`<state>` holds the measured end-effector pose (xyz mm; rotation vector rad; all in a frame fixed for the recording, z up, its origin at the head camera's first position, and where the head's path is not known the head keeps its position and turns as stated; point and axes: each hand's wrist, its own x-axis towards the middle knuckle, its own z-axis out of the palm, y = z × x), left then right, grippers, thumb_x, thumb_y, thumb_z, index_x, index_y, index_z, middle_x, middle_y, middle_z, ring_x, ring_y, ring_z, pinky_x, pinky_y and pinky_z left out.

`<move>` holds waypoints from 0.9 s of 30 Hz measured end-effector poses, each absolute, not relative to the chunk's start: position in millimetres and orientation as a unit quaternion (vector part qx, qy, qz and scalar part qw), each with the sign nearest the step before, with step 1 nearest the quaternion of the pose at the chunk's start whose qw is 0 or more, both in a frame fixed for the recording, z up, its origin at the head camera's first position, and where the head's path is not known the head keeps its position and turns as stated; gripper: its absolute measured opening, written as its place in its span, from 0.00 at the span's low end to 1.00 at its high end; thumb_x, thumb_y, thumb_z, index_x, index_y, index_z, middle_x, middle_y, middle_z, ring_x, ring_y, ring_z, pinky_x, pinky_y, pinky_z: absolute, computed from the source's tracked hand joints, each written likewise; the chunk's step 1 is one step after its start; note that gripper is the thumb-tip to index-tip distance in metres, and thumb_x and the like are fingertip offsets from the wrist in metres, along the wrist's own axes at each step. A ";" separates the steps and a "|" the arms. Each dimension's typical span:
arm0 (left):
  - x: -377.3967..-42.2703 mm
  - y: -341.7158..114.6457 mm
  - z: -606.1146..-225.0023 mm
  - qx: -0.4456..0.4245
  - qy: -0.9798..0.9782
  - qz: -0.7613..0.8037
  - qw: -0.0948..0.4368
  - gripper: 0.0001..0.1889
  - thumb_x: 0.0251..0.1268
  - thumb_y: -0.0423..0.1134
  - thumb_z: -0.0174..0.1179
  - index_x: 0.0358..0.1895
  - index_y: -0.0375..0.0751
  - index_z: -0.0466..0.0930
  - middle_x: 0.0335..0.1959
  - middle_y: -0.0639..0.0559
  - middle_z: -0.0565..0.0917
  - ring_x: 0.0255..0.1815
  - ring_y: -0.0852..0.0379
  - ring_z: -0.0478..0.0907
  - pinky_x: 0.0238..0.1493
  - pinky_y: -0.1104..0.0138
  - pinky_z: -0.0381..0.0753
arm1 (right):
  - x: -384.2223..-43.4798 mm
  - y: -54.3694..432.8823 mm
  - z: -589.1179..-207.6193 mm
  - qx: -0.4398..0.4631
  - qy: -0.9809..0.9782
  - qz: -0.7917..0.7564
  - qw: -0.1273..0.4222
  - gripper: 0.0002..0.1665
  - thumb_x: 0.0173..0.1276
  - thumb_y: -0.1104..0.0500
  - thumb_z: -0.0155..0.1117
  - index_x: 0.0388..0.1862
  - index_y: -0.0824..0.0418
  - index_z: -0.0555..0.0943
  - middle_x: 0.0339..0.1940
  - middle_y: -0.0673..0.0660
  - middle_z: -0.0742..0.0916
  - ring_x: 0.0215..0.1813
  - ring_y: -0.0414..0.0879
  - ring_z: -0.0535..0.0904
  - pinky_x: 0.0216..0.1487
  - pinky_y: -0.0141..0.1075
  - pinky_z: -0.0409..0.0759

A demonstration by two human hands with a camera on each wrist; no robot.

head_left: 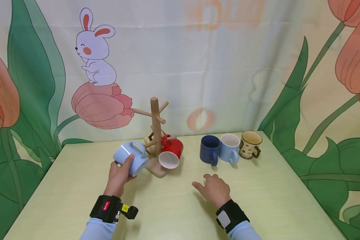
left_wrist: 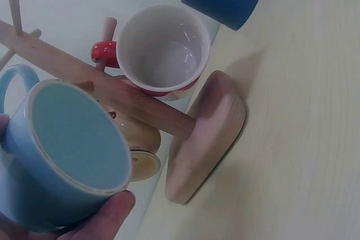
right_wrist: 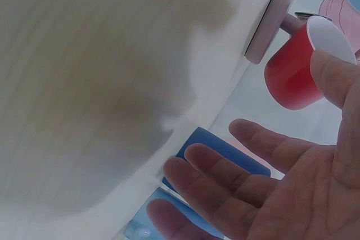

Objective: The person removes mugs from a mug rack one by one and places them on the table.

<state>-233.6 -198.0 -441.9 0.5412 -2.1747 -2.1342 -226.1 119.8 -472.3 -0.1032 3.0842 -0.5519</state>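
My left hand [head_left: 119, 176] grips a light blue mug [head_left: 126, 157] tipped on its side, thumb along its wall. The mug's handle faces up, close to a lower left peg [head_left: 150, 144] of a wooden mug tree [head_left: 156, 126]; whether they touch I cannot tell. In the left wrist view the mug's base [left_wrist: 79, 136] faces the camera. A red mug [head_left: 174, 147] hangs by its handle from a right peg, mouth tilted downward. Behind the post a cream mug [left_wrist: 138, 130] is partly hidden. My right hand [head_left: 215, 190] hovers over the table with fingers spread, holding nothing.
Right of the tree, a dark blue mug [head_left: 209, 151], another light blue mug [head_left: 228, 150] and a cream patterned mug [head_left: 248, 146] stand upright in a row. A printed curtain [head_left: 174, 60] hangs behind the pale table [head_left: 174, 210]. Upper pegs [head_left: 143, 112] stick out from the post.
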 end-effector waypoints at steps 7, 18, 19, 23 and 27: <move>-226.5 -194.9 -440.5 0.170 -0.716 -0.672 0.084 0.55 0.66 0.60 0.60 0.78 0.38 0.31 0.72 0.27 0.56 0.67 0.35 0.67 0.58 0.50 0.77 | -226.8 120.9 -474.0 -0.035 0.984 -0.176 -0.001 0.37 0.66 0.33 0.61 0.57 0.62 0.81 0.44 0.64 0.84 0.46 0.60 0.81 0.40 0.55 0.79; -214.4 -185.6 -443.5 0.139 -0.764 -0.605 0.176 0.54 0.62 0.61 0.64 0.78 0.38 0.41 0.70 0.29 0.63 0.65 0.33 0.69 0.60 0.43 0.73 | -227.0 121.6 -469.8 -0.037 0.982 -0.186 0.010 0.36 0.66 0.34 0.62 0.58 0.62 0.81 0.47 0.64 0.84 0.48 0.60 0.81 0.43 0.56 0.79; -213.5 -184.4 -443.6 0.137 -0.768 -0.599 0.182 0.53 0.62 0.60 0.65 0.78 0.38 0.42 0.70 0.30 0.63 0.65 0.33 0.69 0.60 0.43 0.73 | -227.0 121.5 -469.3 -0.038 0.981 -0.189 0.011 0.36 0.67 0.34 0.62 0.58 0.62 0.81 0.47 0.64 0.84 0.48 0.60 0.81 0.43 0.56 0.79; -209.1 -178.4 -443.9 0.131 -0.782 -0.576 0.198 0.53 0.61 0.58 0.66 0.78 0.40 0.42 0.71 0.31 0.63 0.65 0.31 0.70 0.58 0.42 0.74 | -227.2 120.7 -467.1 -0.040 0.980 -0.194 0.015 0.36 0.67 0.35 0.62 0.59 0.62 0.80 0.48 0.64 0.84 0.50 0.60 0.81 0.45 0.56 0.79; -206.6 -172.0 -445.8 0.115 -0.792 -0.560 0.217 0.52 0.61 0.55 0.68 0.78 0.41 0.44 0.71 0.31 0.64 0.62 0.30 0.72 0.56 0.41 0.75 | -227.4 121.4 -465.6 -0.039 0.980 -0.192 0.018 0.35 0.68 0.36 0.62 0.59 0.62 0.80 0.49 0.64 0.84 0.51 0.60 0.81 0.46 0.57 0.78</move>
